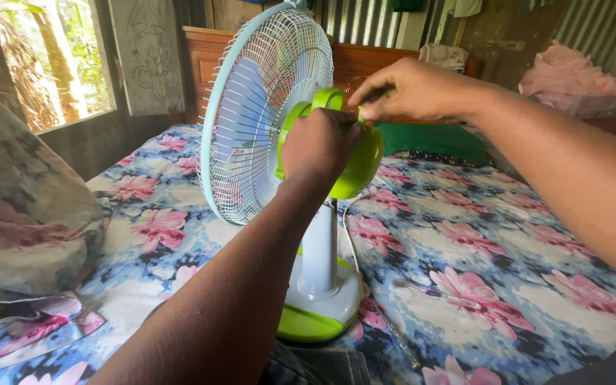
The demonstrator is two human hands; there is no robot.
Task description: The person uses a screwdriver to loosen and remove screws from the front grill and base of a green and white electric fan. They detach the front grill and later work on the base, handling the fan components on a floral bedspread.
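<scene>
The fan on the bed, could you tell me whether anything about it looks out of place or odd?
Yes: the table fan stands on a soft flowered bedsheet, not a firm surface. Its white cord trails loose. The left hand grips the green motor housing; the right hand pinches something on top. No damage shows.

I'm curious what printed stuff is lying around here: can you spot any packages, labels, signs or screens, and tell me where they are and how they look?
None can be made out: no package, label, sign or screen shows.
What is there: a green and white table fan on a flowered bedsheet, with the left hand and right hand on its motor housing.
</scene>
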